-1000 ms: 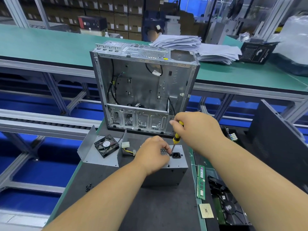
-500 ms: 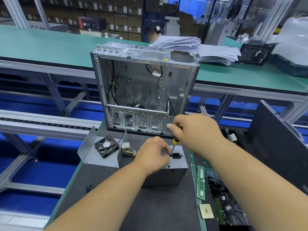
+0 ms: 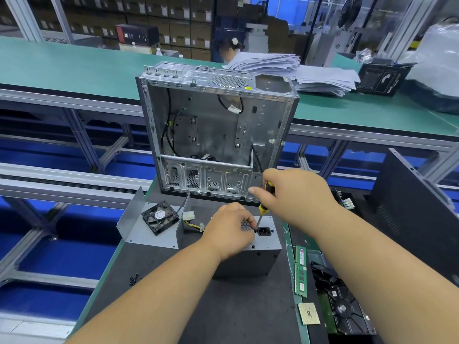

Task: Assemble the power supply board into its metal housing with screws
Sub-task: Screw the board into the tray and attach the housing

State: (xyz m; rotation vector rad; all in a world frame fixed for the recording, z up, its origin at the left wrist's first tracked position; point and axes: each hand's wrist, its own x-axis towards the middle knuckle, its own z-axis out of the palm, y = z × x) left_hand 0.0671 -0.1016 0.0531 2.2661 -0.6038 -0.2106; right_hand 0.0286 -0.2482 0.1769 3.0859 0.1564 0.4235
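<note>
Power supply housing (image 3: pixel 267 244), a grey metal box, sits on the dark mat (image 3: pixel 223 306) just in front of the open computer case (image 3: pixel 216 135). Right hand (image 3: pixel 298 194) wraps the yellow-and-black screwdriver (image 3: pixel 263 207) by its handle; the shaft slants down to a point just left of the black power inlet (image 3: pixel 263 231). Left hand (image 3: pixel 228 229) rests on the box top, fingertips pinched at the tip, apparently steadying a screw; the screw itself is hidden.

Step in hand, by my reading: driving a screw beside the inlet. To do it well, bring the shaft squarer to the face, keep downward pressure so the bit does not cam out, and free the left fingers once the thread bites.

Loose cover plate (image 3: pixel 149 227) with a black fan (image 3: pixel 160 217) lies to the left, white connector (image 3: pixel 188 216) beside it. Spare black screws (image 3: pixel 134 279) near the mat's left edge. RAM stick (image 3: pixel 301 271) and a hard drive (image 3: pixel 342 309) to the right. Behind: green bench (image 3: pixel 74 70), stacked papers (image 3: pixel 298 70), a seated person, stacked cartons.
</note>
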